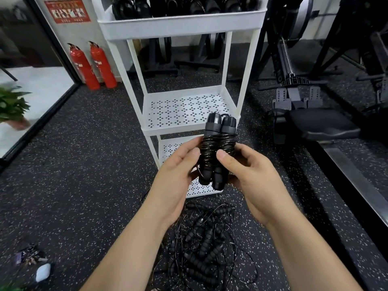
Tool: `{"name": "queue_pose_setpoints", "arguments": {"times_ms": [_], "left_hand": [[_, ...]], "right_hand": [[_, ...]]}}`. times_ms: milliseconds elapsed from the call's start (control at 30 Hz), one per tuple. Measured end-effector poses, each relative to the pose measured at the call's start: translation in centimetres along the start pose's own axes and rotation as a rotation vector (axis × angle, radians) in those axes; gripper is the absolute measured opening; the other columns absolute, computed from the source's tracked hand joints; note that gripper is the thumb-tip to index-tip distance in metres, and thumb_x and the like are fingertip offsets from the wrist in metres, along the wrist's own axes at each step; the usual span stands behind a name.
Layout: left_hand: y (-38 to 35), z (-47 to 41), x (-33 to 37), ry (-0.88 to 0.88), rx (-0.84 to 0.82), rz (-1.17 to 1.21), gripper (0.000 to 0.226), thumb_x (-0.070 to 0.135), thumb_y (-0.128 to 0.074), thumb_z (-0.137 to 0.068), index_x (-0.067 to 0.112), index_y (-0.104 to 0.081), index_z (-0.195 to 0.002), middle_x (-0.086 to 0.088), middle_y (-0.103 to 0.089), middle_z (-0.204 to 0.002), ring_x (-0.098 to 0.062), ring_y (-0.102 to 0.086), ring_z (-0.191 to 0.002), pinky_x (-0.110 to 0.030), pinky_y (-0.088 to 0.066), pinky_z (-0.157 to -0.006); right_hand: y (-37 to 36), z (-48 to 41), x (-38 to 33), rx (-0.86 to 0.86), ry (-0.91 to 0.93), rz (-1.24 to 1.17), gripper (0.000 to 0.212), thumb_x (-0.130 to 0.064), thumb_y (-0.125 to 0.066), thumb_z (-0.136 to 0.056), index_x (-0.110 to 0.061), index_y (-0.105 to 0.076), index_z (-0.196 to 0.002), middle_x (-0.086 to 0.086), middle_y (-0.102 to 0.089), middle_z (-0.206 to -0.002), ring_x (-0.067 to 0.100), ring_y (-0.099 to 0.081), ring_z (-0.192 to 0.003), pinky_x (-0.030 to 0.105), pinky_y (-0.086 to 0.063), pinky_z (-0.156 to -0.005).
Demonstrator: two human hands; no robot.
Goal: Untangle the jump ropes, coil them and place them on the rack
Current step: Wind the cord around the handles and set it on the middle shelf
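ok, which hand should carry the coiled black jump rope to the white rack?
Right hand, marginally: its thumb lies across the wraps of the coiled black jump rope, fingers behind. The left hand has its thumb at the coil's edge. The white perforated rack stands straight ahead.

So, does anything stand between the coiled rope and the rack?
Nothing visible does. The left hand and right hand hold the rope in front of the rack; its middle shelf lies open behind it.
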State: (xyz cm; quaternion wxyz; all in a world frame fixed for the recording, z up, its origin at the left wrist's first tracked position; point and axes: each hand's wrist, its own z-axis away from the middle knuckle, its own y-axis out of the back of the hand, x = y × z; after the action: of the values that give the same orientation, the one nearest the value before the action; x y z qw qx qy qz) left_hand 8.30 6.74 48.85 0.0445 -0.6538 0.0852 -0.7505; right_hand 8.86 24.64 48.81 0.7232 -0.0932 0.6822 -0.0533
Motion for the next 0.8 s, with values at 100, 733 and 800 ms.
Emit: {"name": "queue_pose_setpoints", "arguments": {"times_ms": [100,733,800], "left_hand": [[0.0,0.4,0.8,-0.034,-0.014,-0.16,0.031,0.026,-0.055,-0.112,0.034,-0.067,-0.139,0.009,-0.074,-0.132,-0.011,-0.065,-0.129,-0.051,-0.042,-0.12],[0.4,-1.9,10.5,-0.065,0.071,-0.375,0.08,0.048,-0.093,-0.073,0.057,-0.048,-0.138,0.008,-0.079,-0.113,-0.014,-0.078,-0.102,-0.046,-0.059,-0.097],[0.7,-3.2,10.8,-0.02,0.09,-0.322,0.071,0.044,-0.091,-0.078,0.049,-0.052,-0.137,0.006,-0.081,-0.107,-0.015,-0.079,-0.098,-0.046,-0.061,-0.095]], "right_hand": [[0.2,0.2,-0.6,0.016,-0.009,0.014,0.02,-0.028,-0.074,-0.101,-0.02,-0.079,-0.118,0.013,-0.082,-0.106,0.038,-0.078,-0.101,0.051,-0.062,-0.091],[-3.3,-2.2,-9.0,-0.049,-0.024,0.144,0.045,-0.052,-0.072,-0.1,-0.031,-0.069,-0.14,-0.012,-0.075,-0.134,0.01,-0.069,-0.127,0.046,-0.055,-0.11],[-3.5,-3.1,-9.1,-0.023,-0.029,0.148,0.045,-0.052,-0.073,-0.099,-0.033,-0.069,-0.139,-0.014,-0.073,-0.135,0.008,-0.069,-0.126,0.044,-0.056,-0.11]]}}
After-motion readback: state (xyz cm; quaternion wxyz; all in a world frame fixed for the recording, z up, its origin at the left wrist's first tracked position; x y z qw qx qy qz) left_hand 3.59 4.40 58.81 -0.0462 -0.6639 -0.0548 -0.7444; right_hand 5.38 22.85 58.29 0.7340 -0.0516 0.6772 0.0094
